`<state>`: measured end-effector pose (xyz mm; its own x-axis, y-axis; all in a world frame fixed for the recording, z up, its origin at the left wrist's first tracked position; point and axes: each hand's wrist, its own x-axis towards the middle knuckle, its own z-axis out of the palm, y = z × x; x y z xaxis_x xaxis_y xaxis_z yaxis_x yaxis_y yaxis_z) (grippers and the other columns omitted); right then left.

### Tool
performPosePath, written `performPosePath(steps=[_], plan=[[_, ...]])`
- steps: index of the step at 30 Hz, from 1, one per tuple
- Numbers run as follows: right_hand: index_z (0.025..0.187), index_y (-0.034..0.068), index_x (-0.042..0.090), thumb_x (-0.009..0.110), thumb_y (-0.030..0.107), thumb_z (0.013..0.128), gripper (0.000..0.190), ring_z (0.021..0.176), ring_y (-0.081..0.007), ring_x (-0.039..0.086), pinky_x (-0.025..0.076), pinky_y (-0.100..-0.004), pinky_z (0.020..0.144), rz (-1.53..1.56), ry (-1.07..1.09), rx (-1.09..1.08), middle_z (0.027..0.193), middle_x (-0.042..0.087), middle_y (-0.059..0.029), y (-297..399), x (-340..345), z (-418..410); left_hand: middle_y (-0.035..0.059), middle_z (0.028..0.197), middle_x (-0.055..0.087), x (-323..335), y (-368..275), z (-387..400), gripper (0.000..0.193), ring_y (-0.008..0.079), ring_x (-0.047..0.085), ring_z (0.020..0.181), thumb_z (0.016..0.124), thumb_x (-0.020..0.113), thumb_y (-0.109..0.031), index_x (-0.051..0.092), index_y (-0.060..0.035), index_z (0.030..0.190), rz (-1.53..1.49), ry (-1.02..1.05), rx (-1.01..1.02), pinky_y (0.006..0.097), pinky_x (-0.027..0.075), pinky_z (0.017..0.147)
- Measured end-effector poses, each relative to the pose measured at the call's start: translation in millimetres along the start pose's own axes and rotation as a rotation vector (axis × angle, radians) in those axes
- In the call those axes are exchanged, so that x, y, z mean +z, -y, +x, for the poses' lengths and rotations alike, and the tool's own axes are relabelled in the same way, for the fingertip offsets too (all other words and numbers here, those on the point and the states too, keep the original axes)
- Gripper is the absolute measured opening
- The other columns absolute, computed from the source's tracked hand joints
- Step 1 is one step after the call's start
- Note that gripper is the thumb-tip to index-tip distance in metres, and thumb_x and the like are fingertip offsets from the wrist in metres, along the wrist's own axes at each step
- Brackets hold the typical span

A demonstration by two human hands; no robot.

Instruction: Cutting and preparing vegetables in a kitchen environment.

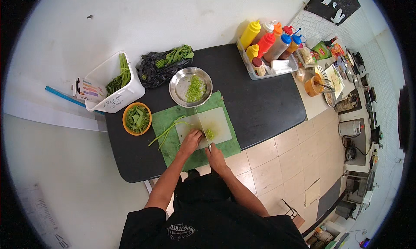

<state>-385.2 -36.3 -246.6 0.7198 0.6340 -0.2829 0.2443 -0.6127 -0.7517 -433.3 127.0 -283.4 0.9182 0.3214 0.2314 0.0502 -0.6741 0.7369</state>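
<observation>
My right hand (215, 157) grips the handle of a kitchen knife (201, 121), its blade pointing away across a white cutting board (222, 119). Close to the blade's left side, my left hand (191, 141) has its fingers curled down on green stems, mostly hidden beneath it. A small heap of chopped green stems (209, 134) lies just right of the blade. Long loose green stems (167, 132) stretch over the board's left edge onto a green cloth (191, 161) under the board. Beyond the knife tip, a round metal dish (175, 86) holds more chopped greens (195, 89).
An orange-rimmed bowl of leaves (137, 119), a white plastic bin (135, 83) and a black plastic bag (152, 75) with greens stand left on the black table (260, 109). A clear tub (271, 74) of squeeze bottles (266, 44) occupies the back right. Cooking equipment lines the right wall.
</observation>
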Motion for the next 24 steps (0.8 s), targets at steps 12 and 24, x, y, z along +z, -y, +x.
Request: performPosePath(steps=[12, 24], plan=[[0.101, -0.003, 0.048, 0.058, 0.022, 0.095, 0.028, 0.080, -0.0543, 0.058, 0.045, -0.0597, 0.067, -0.030, 0.005, 0.004, 0.081, 0.061, -0.0337, 0, 5, 1, 0.0161, 0.097, 0.060, 0, 0, -1, 0.016, 0.0366, 0.058, 0.095, 0.082, 0.066, 0.000, 0.064, 0.0021, 0.097, -0.070, -0.034, -0.035, 0.0440, 0.048, 0.084], [0.098, -0.002, 0.048, 0.061, 0.022, 0.094, 0.028, 0.079, -0.0535, 0.059, 0.046, -0.0591, 0.066, -0.055, -0.007, -0.031, 0.078, 0.060, -0.0335, 0, -6, 0, 0.0120, 0.095, 0.061, -8, -4, -9, 0.017, 0.0333, 0.058, 0.091, 0.077, 0.067, 0.000, 0.067, -0.0025, 0.094, 0.145, -0.038, 0.002, 0.0435, 0.047, 0.080]])
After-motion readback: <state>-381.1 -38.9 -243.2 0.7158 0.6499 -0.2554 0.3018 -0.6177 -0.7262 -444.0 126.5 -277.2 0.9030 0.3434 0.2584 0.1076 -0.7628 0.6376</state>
